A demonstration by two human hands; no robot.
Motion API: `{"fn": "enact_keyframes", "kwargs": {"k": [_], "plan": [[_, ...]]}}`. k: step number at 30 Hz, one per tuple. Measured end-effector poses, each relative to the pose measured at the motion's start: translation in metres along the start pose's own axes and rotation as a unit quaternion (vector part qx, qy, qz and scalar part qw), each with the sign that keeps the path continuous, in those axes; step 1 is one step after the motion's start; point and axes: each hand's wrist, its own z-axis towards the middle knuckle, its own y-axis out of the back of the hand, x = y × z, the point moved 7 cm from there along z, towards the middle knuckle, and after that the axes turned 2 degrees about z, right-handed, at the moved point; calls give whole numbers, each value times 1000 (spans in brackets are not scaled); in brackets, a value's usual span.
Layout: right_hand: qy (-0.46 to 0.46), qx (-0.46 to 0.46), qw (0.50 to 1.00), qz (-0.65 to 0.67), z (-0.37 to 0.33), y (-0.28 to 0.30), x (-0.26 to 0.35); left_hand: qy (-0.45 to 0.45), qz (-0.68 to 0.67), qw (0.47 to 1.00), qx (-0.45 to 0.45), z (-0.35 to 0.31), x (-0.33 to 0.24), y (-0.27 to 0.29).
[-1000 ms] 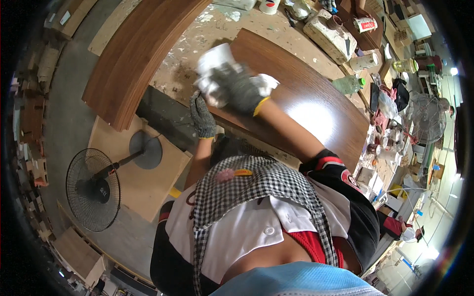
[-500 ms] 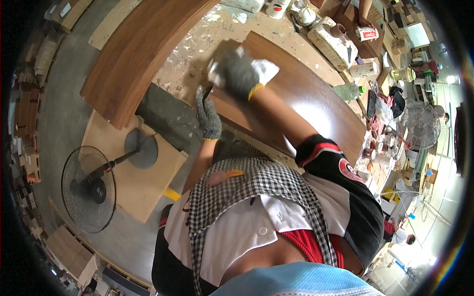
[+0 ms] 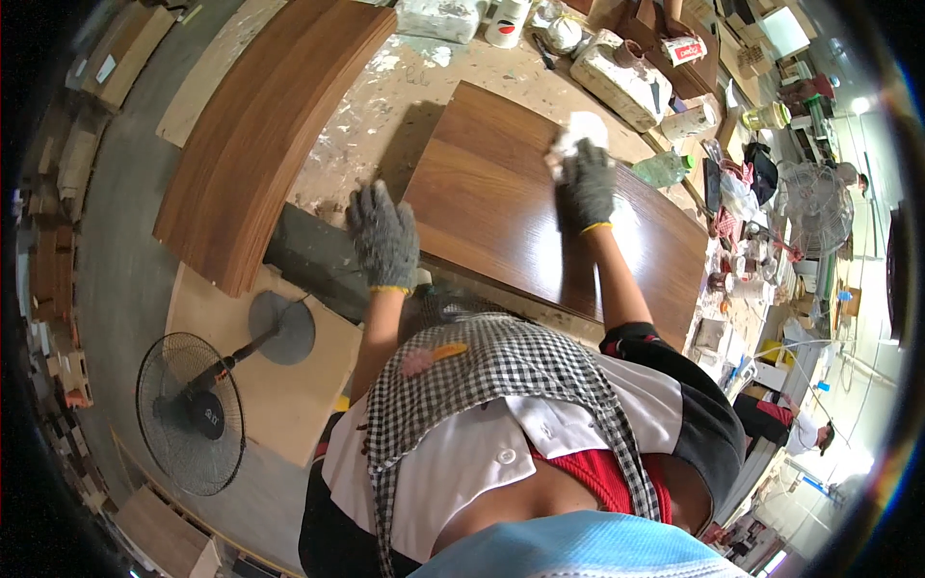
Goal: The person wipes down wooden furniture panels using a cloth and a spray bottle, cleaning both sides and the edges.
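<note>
Plainly, the brown board lies flat on the paint-speckled bench before me, its face throwing back bright glare. I judge it stiff and fairly heavy, slick across that shiny top and easy to scuff, so its edges look the better hold: one palm under each short end, with the face left alone. By contrast, the white cloth on its far side looks soft, light and crumply, best bunched under the fingers. My right hand, in a grey knit glove, is clamped on that cloth, palm down, though I cannot see the fingertips' exact curl. That arm reaches forward across the board, nearly straight. My left hand, gloved alike, holds nothing: its fingers sit slightly apart, back upward, just beside the board's left end; whether it touches the bench edge I cannot tell. Farther out, a green-capped bottle stands past the board's far edge, and more brown boards lie to my left.
</note>
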Motion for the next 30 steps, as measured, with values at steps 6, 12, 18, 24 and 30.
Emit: {"fn": "enact_keyframes", "kwargs": {"k": [6, 12, 18, 24, 30], "plan": [[-8, -49, 990, 128, 84, -27, 45, 133, -78, 959, 239, 35, -13, -14], [48, 61, 996, 50, 205, -40, 162, 106, -49, 962, 247, 36, -30, -18], [-67, -83, 960, 258, 127, -30, 61, 126, -53, 964, 226, 35, -17, -25], [-215, -125, 968, -32, -19, -96, -172, 96, -53, 979, 169, 31, -22, -29], [-125, -101, 978, 132, 69, -38, -24, 74, -28, 986, 145, 34, -23, -35]]}}
